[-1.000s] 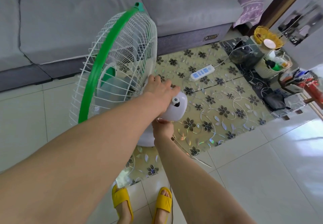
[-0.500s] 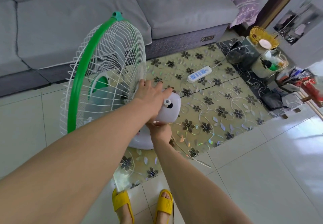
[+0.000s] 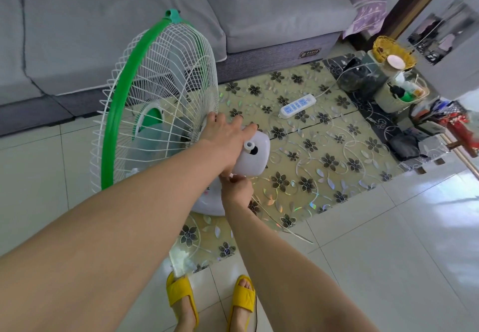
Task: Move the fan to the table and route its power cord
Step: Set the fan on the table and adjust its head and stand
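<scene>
The fan [image 3: 155,98], with a white wire cage, a green rim and a white motor housing [image 3: 255,155], stands with its round white base [image 3: 207,202] on the floral-covered low table [image 3: 324,150]. My left hand [image 3: 225,135] lies over the top of the motor housing, fingers against the back of the cage. My right hand [image 3: 237,189] grips the fan's neck just under the housing. A thin white power cord [image 3: 287,230] trails from the base across the table's near edge to the floor. A white power strip [image 3: 298,102] lies on the table farther back.
A grey sofa [image 3: 155,21] runs along the far side, close behind the fan. Baskets and clutter [image 3: 399,83] crowd the table's right end. Pale floor tiles [image 3: 388,254] lie to the right; my feet in yellow slippers [image 3: 181,295] stand at the table's corner.
The fan has shifted a little left and turned so its cage looks rounder. Both hands keep the same hold on housing and neck.
</scene>
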